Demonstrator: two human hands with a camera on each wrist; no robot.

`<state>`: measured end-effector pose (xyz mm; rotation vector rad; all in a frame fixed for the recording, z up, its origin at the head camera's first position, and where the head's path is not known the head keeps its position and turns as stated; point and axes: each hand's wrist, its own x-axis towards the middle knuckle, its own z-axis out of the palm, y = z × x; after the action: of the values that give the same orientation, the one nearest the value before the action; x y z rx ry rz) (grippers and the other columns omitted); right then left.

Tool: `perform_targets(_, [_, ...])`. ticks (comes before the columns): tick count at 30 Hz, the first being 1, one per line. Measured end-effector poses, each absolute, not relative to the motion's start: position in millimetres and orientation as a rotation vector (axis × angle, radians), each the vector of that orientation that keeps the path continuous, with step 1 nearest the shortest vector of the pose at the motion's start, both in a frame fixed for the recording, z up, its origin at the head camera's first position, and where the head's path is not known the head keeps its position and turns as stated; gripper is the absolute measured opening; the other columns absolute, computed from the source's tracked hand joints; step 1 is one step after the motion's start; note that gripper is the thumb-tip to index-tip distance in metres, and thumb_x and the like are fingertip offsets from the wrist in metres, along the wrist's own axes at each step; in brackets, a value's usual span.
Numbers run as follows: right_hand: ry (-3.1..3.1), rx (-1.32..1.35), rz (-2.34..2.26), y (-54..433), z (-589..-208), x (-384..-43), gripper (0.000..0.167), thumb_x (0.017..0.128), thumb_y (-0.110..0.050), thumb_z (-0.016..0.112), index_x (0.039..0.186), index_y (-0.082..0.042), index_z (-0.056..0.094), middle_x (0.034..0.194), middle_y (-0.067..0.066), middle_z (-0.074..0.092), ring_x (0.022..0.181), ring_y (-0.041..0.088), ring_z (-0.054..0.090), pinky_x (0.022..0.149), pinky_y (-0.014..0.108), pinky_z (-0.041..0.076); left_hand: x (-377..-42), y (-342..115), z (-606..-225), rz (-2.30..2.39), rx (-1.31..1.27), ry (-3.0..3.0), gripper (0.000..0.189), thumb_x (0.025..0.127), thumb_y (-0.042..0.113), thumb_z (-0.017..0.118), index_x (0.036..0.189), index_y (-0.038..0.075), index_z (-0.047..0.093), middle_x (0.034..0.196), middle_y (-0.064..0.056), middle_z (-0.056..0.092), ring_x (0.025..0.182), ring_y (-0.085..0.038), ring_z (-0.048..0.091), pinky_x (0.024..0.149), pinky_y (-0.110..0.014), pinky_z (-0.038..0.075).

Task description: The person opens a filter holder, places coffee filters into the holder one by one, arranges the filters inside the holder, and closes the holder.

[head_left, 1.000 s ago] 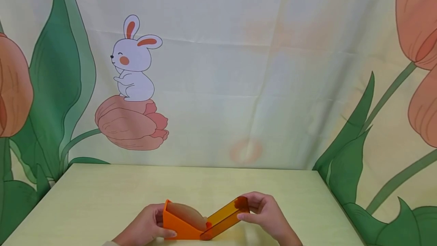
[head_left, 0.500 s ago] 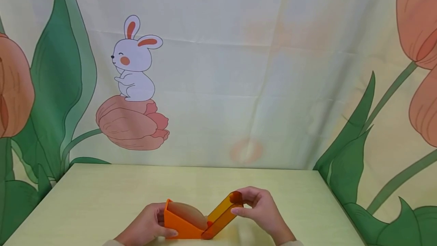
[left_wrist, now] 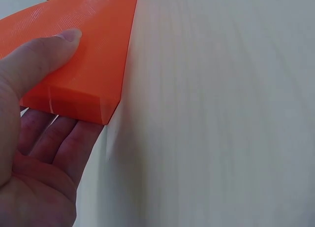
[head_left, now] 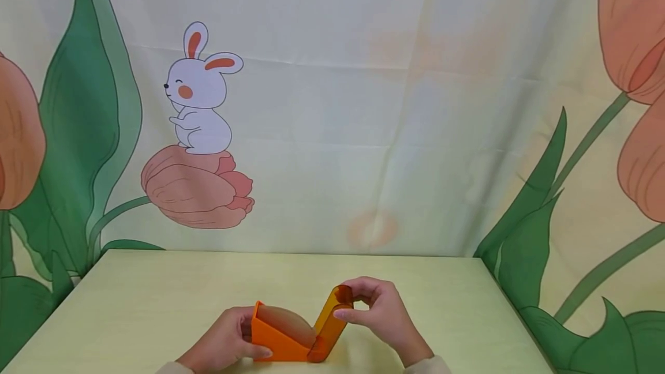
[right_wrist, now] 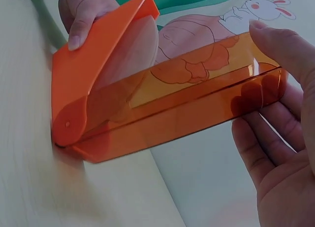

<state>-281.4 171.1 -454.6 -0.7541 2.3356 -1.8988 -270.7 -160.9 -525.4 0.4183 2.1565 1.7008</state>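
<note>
An orange plastic case (head_left: 277, 344) stands on the table with its see-through amber lid (head_left: 328, 325) swung up on a hinge at the right end. Inside sits a pale, thin, rounded sheet or disc (right_wrist: 140, 54), its curved edge rising above the sloping rim. My left hand (head_left: 224, 340) grips the case's left end, thumb on the near face and fingers behind the end, as the left wrist view also shows. My right hand (head_left: 378, 311) pinches the lid's free end between thumb and fingers. The lid slants steeply up to the right, apart from the case's rim.
The pale wooden table (head_left: 171, 287) extends behind and to both sides of the case. A cloth backdrop (head_left: 322, 131) with a printed rabbit and tulips hangs along the table's back edge.
My right hand has moved left and upward, swinging the lid from a low slant to a steeper one. My left hand and the case stay nearly in place.
</note>
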Motion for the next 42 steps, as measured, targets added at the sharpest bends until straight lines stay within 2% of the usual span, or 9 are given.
perform_targets(7, [2.322,-0.796,-1.890,147,-449,-282,0.034,0.080,-0.018,0.089,0.111,-0.012,0.077,0.107,0.015,0.076,0.091,0.018,0.070,0.090,0.028,0.058,-272,-160,-526,1.701,0.413,2.158,0.057,0.078,0.021,0.089,0.130,0.010,0.067,0.121,-0.005,0.074,0.100,-0.023,0.069,0.095,-0.038,0.060])
perform_targets(13, [2.356,-0.820,-1.826,121,-447,-282,0.034,0.080,-0.026,0.090,0.111,-0.019,0.077,0.105,0.007,0.075,0.092,0.016,0.068,0.088,0.030,0.059,-273,-160,-526,1.704,0.421,2.155,0.056,0.080,0.020,0.088,0.130,0.011,0.067,0.122,-0.005,0.074,0.101,-0.023,0.070,0.096,-0.039,0.060])
perform_targets(15, [2.365,-0.827,-1.810,113,-446,-282,0.036,0.080,-0.028,0.090,0.112,-0.019,0.077,0.105,0.003,0.075,0.093,0.016,0.068,0.089,0.033,0.059,-273,-160,-526,1.705,0.428,2.148,0.055,0.080,0.020,0.088,0.131,0.011,0.067,0.123,-0.005,0.074,0.102,-0.023,0.070,0.096,-0.039,0.060])
perform_targets(20, [2.398,-0.830,-1.781,96,-445,-278,0.039,0.079,-0.031,0.090,0.113,-0.017,0.077,0.104,-0.001,0.075,0.092,0.013,0.068,0.087,0.030,0.060,-272,-161,-526,1.717,0.459,2.136,0.054,0.081,0.020,0.087,0.131,0.011,0.067,0.123,-0.006,0.074,0.103,-0.023,0.071,0.095,-0.036,0.060])
perform_targets(22, [2.423,-0.831,-1.763,90,-445,-277,0.037,0.079,-0.032,0.090,0.112,-0.019,0.077,0.103,-0.002,0.076,0.092,0.013,0.069,0.086,0.026,0.059,-272,-162,-526,1.718,0.472,2.137,0.053,0.082,0.020,0.087,0.130,0.011,0.067,0.122,-0.006,0.074,0.103,-0.023,0.071,0.094,-0.035,0.060])
perform_targets(30, [2.479,-0.922,-1.707,68,-450,-272,0.036,0.077,-0.030,0.092,0.108,-0.018,0.077,0.100,0.001,0.076,0.089,0.013,0.069,0.085,0.029,0.060,-274,-163,-527,1.706,0.512,2.146,0.052,0.082,0.018,0.087,0.130,0.011,0.067,0.125,-0.007,0.073,0.105,-0.023,0.071,0.092,-0.030,0.060])
perform_targets(36, [2.488,-0.943,-1.693,57,-454,-270,0.035,0.079,-0.031,0.091,0.109,-0.018,0.077,0.101,-0.003,0.076,0.088,0.007,0.067,0.083,0.024,0.059,-274,-164,-527,1.706,0.523,2.165,0.053,0.081,0.017,0.087,0.130,0.011,0.068,0.125,-0.006,0.073,0.104,-0.022,0.071,0.091,-0.029,0.061])
perform_targets(42, [2.489,-0.947,-1.684,50,-461,-270,0.038,0.076,-0.032,0.092,0.108,-0.019,0.077,0.102,-0.006,0.075,0.088,0.005,0.067,0.081,0.024,0.060,-274,-164,-528,1.707,0.536,2.172,0.049,0.082,0.017,0.087,0.128,0.012,0.070,0.121,-0.005,0.074,0.100,-0.022,0.070,0.089,-0.025,0.060])
